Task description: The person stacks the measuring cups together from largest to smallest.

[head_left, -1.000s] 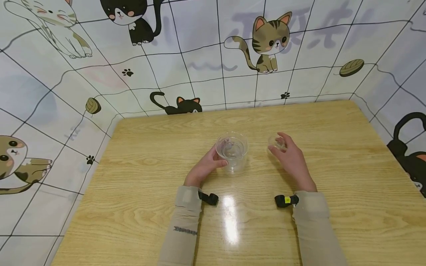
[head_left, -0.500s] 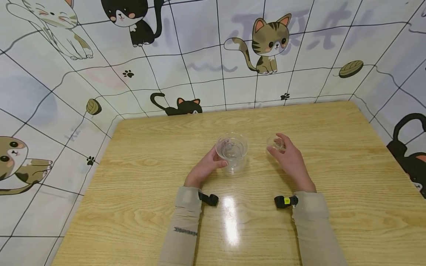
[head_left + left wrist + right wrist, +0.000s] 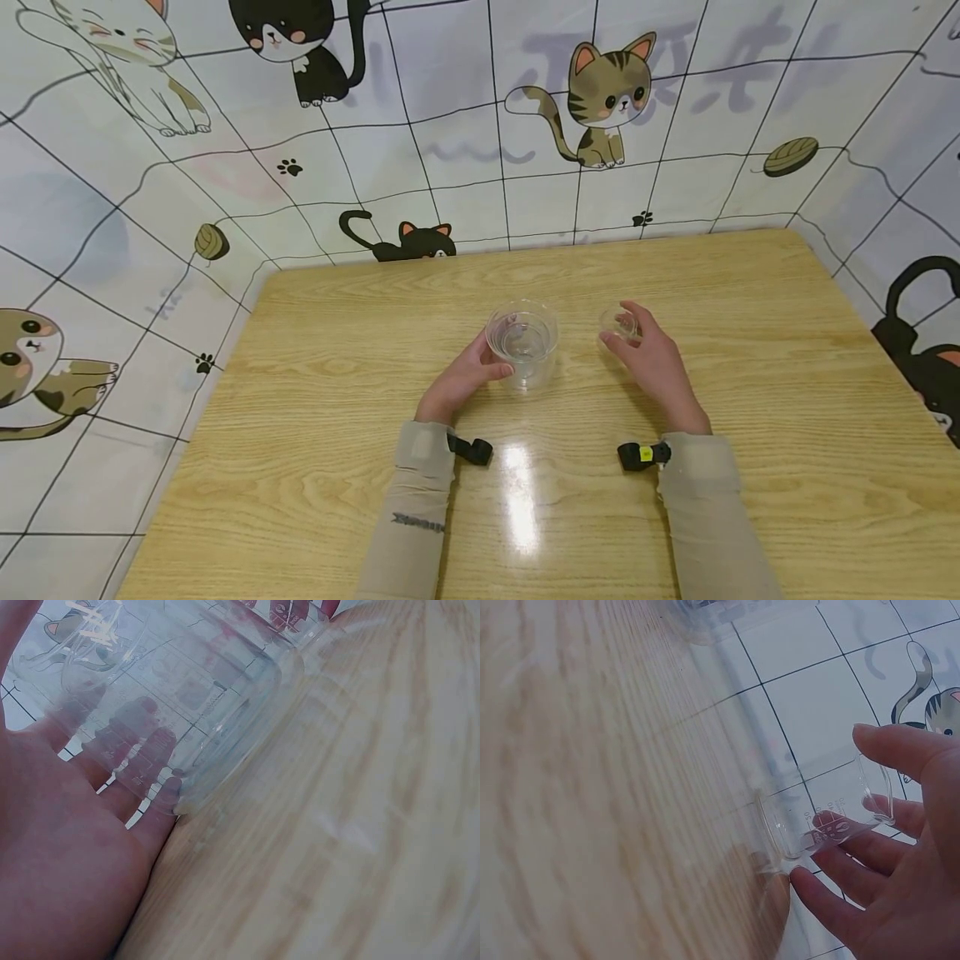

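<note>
A large clear beaker stands upright on the wooden table. My left hand grips its left side, the thumb in front and the other fingers curved behind the wall, visible through it in the left wrist view. Whether the beaker has liquid in it I cannot tell. To the right, my right hand holds a small clear beaker with printed measuring marks, its fingers seen through the wall. The small one is upright on or just at the tabletop. A gap separates the two beakers.
A white wall sheet with cat drawings and grid lines rises behind the table and along both sides. Light glares off the tabletop between the forearms. Each wrist wears a small black camera on a strap.
My right hand and the small beaker have shifted very slightly left. The left hand and the large beaker stay in place.
</note>
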A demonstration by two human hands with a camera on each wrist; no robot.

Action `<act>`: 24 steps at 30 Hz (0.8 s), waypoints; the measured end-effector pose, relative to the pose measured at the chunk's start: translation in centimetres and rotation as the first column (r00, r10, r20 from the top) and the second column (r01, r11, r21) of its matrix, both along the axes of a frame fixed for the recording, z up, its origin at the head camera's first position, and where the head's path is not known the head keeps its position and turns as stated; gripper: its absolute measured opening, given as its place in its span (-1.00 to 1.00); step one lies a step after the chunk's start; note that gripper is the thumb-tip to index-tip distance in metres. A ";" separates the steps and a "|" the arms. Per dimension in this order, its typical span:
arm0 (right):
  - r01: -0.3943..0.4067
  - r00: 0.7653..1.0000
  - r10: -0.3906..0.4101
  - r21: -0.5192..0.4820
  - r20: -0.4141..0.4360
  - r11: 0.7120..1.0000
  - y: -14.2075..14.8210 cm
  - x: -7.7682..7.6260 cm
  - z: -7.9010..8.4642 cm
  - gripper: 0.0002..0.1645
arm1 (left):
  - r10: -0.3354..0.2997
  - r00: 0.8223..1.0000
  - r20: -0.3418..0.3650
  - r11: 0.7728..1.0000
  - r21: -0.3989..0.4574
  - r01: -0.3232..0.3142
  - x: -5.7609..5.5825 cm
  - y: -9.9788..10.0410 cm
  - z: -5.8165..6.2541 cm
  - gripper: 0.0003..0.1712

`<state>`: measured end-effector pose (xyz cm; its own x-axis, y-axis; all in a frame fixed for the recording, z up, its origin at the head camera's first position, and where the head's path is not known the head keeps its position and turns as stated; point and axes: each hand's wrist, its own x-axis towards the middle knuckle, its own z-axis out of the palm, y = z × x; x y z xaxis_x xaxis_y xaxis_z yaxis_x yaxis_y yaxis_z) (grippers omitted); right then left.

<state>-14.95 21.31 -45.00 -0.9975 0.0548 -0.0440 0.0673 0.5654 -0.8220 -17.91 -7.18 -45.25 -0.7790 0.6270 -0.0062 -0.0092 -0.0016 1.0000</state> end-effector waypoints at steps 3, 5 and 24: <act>0.007 1.000 -0.007 0.002 0.006 1.000 -0.1 0.0 0.1 -0.14 | 0.004 1.000 0.002 1.000 -0.009 -0.004 0.0 0.0 0.0 -0.12; 0.011 1.000 -0.011 0.003 0.006 1.000 -0.1 0.0 0.1 -0.13 | 0.006 1.000 0.002 1.000 -0.013 -0.006 0.0 0.0 0.0 -0.12; 0.070 0.997 -0.071 -0.017 -0.042 0.997 -0.1 0.1 0.5 -0.07 | 0.006 1.000 -0.002 1.000 -0.025 -0.006 0.1 -0.1 0.5 -0.01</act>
<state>-14.88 21.17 -44.46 -0.9922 0.1247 -0.0033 0.0716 0.5476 -0.8337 -17.84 -7.25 -44.77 -0.7825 0.6223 -0.0204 -0.0071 0.0238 0.9997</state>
